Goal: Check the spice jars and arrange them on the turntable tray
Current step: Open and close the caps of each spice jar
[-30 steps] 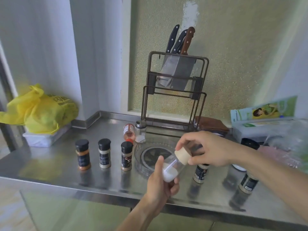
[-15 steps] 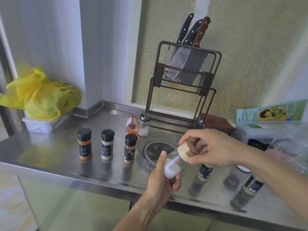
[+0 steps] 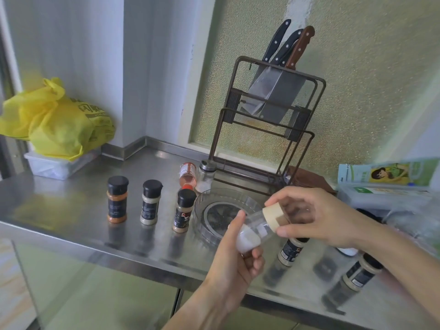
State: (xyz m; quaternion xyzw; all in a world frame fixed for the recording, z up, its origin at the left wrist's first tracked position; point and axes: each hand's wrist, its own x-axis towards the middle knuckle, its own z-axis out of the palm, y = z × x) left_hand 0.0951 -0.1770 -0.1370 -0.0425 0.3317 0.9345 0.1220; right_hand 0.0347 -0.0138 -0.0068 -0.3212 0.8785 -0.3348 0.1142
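A clear jar (image 3: pixel 252 231) with white powder is held tilted over the front of the worktop (image 3: pixel 71 210), just in front of the tray (image 3: pixel 202 210). The left hand (image 3: pixel 238 263) is wrapped round its lower body, thumb up along the glass; the right hand (image 3: pixel 309 215) is curled over the pale cap (image 3: pixel 273 214), fingertips pinching it. The split grip, body in one hand and cap in the other, is judged to be for testing or turning the cap, i.e. the check step; whether the cap is tight or loose cannot be told.

The tray is seen with no jar in it, so arranging is judged not begun. Three black-capped jars (image 3: pixel 148 202) are stood upright in a row left of the tray, well apart from one another, probably lined up for loading. A red-capped jar (image 3: pixel 188 175) is lying on its side behind the tray, beside a small upright shaker (image 3: pixel 206 173). Two more jars (image 3: pixel 291 251) are stood right of the tray.

Hidden or unclear: the near jar on the right is partly covered by the right hand and wrist; the far-right jar (image 3: pixel 359 273) is blurred, label unreadable. The tray's near rim is blocked by the left hand and the held jar. Right-edge clutter is smeared and cut off. All labels are too small to read. The knife rack (image 3: pixel 269 129) behind is clear of the work.
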